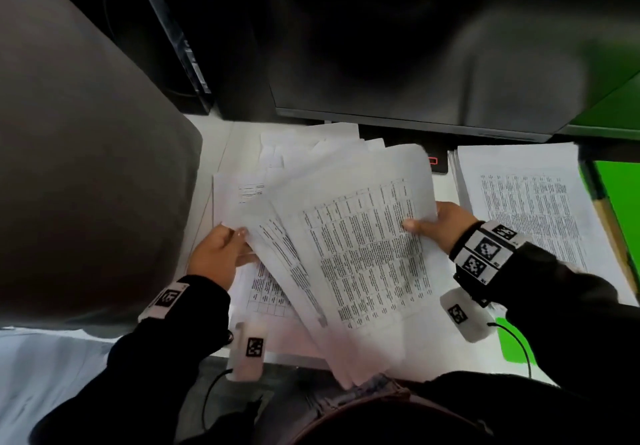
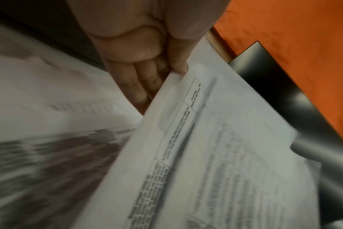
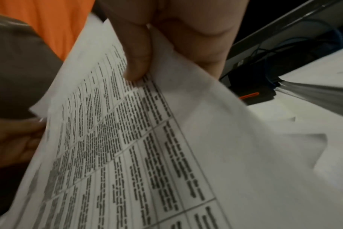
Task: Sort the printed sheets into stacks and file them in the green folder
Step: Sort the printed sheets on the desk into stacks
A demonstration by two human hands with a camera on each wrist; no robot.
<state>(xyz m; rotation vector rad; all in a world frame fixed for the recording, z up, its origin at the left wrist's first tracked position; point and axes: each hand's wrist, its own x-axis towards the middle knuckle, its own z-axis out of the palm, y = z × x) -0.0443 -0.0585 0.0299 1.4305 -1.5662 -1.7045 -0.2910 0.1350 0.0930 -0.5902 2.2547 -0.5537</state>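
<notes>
A fanned bundle of printed sheets (image 1: pixel 360 254) with dense tables is held tilted above the desk by both hands. My left hand (image 1: pixel 221 254) pinches the bundle's left edge; in the left wrist view the left hand (image 2: pixel 174 68) has its thumb on top of the printed sheets (image 2: pixel 215 155) and its fingers beneath. My right hand (image 1: pixel 440 224) grips the right edge, thumb on the printed face; the right hand (image 3: pixel 139 72) shows the same in the right wrist view on the printed sheets (image 3: pixel 137 147). A sorted stack (image 1: pixel 526 202) lies at the right. The green folder (image 1: pixel 620 198) lies beyond it.
More loose sheets (image 1: pixel 304 153) lie spread on the white desk (image 1: pixel 207 139) under the bundle. A dark monitor (image 1: pixel 415 63) stands behind them, with a black device (image 1: pixel 434 162) at its foot. A grey chair back (image 1: pixel 79 167) fills the left.
</notes>
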